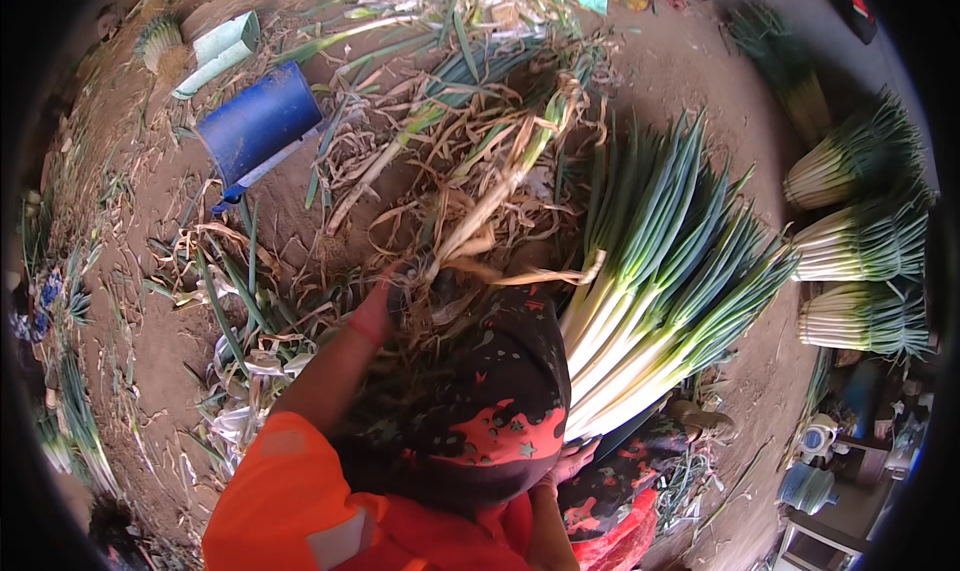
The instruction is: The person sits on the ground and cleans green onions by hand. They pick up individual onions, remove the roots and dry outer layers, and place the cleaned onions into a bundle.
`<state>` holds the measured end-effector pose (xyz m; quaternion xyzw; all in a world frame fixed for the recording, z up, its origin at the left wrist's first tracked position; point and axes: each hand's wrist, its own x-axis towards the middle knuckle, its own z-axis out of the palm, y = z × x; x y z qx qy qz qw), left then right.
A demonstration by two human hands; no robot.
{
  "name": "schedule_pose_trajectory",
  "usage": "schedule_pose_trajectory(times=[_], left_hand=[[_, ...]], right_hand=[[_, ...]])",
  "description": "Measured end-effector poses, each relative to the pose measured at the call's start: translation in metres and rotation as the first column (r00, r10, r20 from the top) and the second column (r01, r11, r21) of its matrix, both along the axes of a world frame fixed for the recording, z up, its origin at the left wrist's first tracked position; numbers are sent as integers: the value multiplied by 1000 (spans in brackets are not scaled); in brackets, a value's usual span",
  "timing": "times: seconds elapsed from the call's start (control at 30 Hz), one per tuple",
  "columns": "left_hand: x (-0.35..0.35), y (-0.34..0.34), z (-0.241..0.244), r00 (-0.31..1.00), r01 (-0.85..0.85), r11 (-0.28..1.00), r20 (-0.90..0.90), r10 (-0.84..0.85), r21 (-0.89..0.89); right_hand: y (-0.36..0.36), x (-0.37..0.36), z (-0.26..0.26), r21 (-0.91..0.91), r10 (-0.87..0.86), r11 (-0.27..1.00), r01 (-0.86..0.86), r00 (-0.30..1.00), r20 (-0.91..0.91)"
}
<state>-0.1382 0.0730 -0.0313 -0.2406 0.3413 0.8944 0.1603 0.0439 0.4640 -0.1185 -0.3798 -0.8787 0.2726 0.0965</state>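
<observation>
My left hand (401,289), in what looks like a dark glove, is closed around the root end of an untrimmed green onion stalk (491,196) with dry brown leaves. At the lower middle, my right hand (571,462) rests bare against the white root ends of a large pile of cleaned green onions (637,338), which lies beside my patterned trouser leg (525,361). Its fingers are partly hidden, so whether they grip the stalks is unclear. Another untrimmed stalk (375,166) lies beyond on the dry leaves.
Dry husks (465,226) and leaf scraps litter the dirt floor. A blue half-cylinder container (259,120) lies at the upper left, a pale green one (221,49) behind it. Tied onion bundles (832,248) stand at the right, above a clear water jug (804,488).
</observation>
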Motion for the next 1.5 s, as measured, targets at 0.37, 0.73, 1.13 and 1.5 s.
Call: schedule_pose_trajectory(times=[0.37, 0.73, 1.13, 1.5], left_hand=[[97, -18, -46, 983, 179, 924, 30, -180, -337], [138, -34, 46, 991, 134, 919, 70, -116, -372], [212, -43, 139, 927, 105, 905, -289, -239, -412], [163, -13, 98, 800, -172, 30, -157, -579, -985]], right_hand=[[9, 3, 31, -77, 65, 996, -52, 983, 171], [20, -125, 128, -634, 70, 717, -290, 935, -348], [-175, -275, 193, -953, 236, -147, -264, 926, -293], [-214, -284, 238, -804, 57, 224, -550, 831, -553]])
